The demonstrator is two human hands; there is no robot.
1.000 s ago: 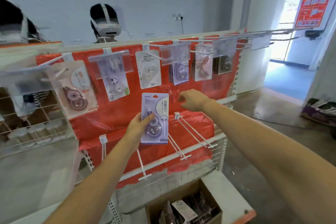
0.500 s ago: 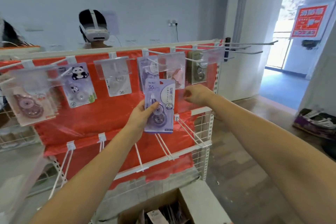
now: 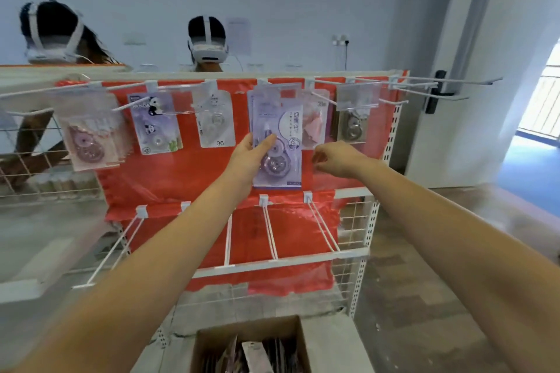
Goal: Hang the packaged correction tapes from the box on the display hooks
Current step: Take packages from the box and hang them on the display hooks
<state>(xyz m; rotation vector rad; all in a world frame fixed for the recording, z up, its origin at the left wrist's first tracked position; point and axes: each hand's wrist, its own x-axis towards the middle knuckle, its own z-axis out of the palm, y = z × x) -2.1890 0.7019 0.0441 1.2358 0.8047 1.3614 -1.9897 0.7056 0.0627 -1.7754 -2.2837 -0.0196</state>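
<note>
While the left hand [image 3: 247, 160] grips it by the lower left edge, the purple carded correction tape pack [image 3: 277, 142] sits up against the red display rack's [image 3: 194, 179] top hook row; right hand [image 3: 339, 159] hovers beside, fingers loosely curled, holding nothing. Brown cardboard box [image 3: 209, 345] sits below.

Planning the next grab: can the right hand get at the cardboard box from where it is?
Probably yes: the right hand holds nothing, and the cardboard box sits open-topped below with nothing over it.
</note>
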